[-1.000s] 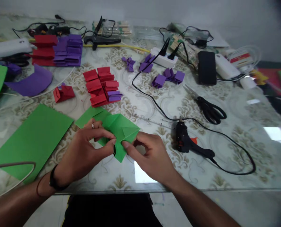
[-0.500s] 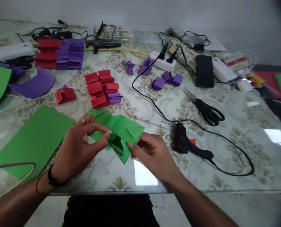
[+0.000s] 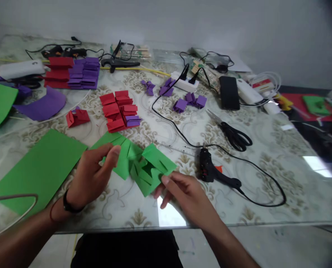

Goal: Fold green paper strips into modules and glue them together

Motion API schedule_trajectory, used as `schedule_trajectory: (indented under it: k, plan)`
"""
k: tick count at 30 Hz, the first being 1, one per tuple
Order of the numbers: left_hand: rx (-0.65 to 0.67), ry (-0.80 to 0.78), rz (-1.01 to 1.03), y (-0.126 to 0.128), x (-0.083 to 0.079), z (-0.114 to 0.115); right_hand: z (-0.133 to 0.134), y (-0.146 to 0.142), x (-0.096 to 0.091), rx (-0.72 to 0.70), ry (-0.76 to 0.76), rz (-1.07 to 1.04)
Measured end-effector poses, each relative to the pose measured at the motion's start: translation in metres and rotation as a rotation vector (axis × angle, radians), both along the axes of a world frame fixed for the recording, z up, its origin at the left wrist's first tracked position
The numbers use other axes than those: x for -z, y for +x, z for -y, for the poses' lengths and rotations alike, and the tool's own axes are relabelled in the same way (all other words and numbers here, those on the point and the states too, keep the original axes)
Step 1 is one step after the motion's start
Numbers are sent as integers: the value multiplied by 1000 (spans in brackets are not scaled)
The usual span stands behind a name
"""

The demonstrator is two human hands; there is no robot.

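A folded green paper piece (image 3: 153,167) with an open pocket in its middle stands above the table. My right hand (image 3: 187,195) pinches its lower right corner between thumb and fingers. More folded green paper (image 3: 124,162) lies to the left, against or under that piece; whether they are joined I cannot tell. My left hand (image 3: 95,175) is closed with the thumb against the curled index finger, in front of this paper's left part, and nothing shows in it. A flat green sheet (image 3: 43,167) lies left of my left hand, partly behind the wrist.
Red folded blocks (image 3: 115,111) sit beyond the green paper, several purple folded pieces (image 3: 179,105) further right. A black glue gun (image 3: 207,167) with its looping cable and black-handled scissors (image 3: 235,136) lie right. A power strip (image 3: 184,83) and phone (image 3: 229,93) are behind.
My left hand has let go of the green piece's flap and drawn back left. The piece in my right hand has shifted slightly right and its pocket now faces up.
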State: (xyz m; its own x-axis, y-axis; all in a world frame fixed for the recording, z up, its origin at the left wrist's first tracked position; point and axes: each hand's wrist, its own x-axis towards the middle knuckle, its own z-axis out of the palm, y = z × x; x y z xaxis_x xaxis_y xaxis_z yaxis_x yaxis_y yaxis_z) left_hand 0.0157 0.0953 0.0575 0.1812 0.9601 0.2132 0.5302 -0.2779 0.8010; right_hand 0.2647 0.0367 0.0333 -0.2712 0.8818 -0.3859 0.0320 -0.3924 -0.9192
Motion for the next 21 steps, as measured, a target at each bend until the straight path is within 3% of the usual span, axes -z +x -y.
schedule_trajectory:
  k: [3,5,9,12,15,21]
  plan:
    - [153,123,-84,4,3,1,15,20,-12,-220,13,161]
    - [261,199,-127,8,8,4,21,46,-19,-270,181,341]
    - [511,249,-248,14,21,15,21,105,-13,209,619,970]
    - [656,242,-335,19,29,21,17,130,8,150,633,1170]
    - [692,219,-405,22,33,22,13,134,23,83,580,1204]
    - [721,211,-447,23,39,18,10,134,26,147,501,1172]
